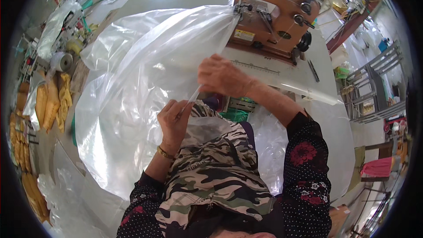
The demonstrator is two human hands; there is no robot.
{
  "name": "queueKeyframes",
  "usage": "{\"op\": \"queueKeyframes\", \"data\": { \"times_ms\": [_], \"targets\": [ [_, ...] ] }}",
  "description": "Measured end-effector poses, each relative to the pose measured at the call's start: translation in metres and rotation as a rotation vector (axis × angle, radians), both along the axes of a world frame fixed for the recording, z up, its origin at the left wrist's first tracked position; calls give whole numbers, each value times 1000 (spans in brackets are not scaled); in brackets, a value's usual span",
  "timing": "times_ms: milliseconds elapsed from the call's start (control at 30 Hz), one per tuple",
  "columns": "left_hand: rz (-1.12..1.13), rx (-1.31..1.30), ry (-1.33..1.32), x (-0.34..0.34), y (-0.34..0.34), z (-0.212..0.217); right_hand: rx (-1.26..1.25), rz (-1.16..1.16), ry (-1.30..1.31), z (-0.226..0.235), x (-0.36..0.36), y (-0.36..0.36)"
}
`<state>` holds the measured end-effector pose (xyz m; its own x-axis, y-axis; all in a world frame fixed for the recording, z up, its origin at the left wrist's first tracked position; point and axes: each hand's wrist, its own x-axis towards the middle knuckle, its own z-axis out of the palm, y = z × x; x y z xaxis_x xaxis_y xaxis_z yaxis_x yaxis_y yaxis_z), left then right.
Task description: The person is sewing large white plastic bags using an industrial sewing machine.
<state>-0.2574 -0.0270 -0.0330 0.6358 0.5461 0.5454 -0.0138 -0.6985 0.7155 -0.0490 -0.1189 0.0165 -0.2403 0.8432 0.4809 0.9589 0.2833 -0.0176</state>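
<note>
**Two hands on a clear plastic sheet at the sewing table**

A white work table (304, 77) carries an orange-brown sewing machine (273, 11) at its far edge, with a printed ruler (255, 67) just in front. On the left lie yellow bags (53, 99) and a tape roll (65, 61); on the right stand grey metal racks (374, 83).

The large clear plastic sheet (132, 83) spreads over the table and runs up under the machine. The left hand (175, 119) is closed, pinching the folded edge of the sheet. The right hand (222, 77), palm down, grips the same edge higher up, closer to the machine.
</note>
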Motion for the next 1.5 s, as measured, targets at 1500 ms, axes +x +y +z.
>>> {"op": "queueKeyframes", "data": {
  "times_ms": [1500],
  "targets": [
    [-199, -21, 138, 26, 27, 80, 191, -155, -17, 19, 121, 13]
  ]
}}
